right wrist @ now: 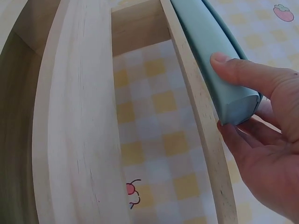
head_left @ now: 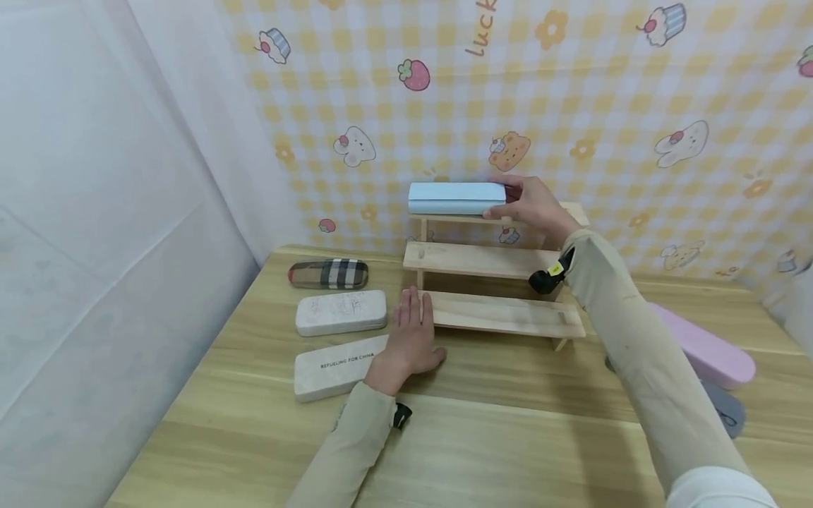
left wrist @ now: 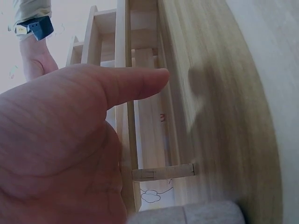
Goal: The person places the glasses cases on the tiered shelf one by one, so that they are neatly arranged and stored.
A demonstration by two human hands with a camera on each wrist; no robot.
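A light blue glasses case [head_left: 454, 198] lies along the left part of the top step of a three-step wooden rack [head_left: 495, 314]. My right hand [head_left: 530, 204] grips the case's right end; in the right wrist view the thumb is on the near face of the blue case [right wrist: 219, 60], with fingers round its end. At the rack's left end my left hand [head_left: 413, 339] rests against the lowest step, fingers straight and holding nothing. In the left wrist view the left hand [left wrist: 60, 135] has its thumb stretched out in front of the rack.
Left of the rack lie a plaid case [head_left: 328, 274], a white case [head_left: 341, 312] and a pale lettered case [head_left: 339, 367], partly behind the left hand. A pink case [head_left: 711, 349] and a grey case [head_left: 724, 409] lie at right, partly hidden by the right sleeve. A checked cloth hangs behind.
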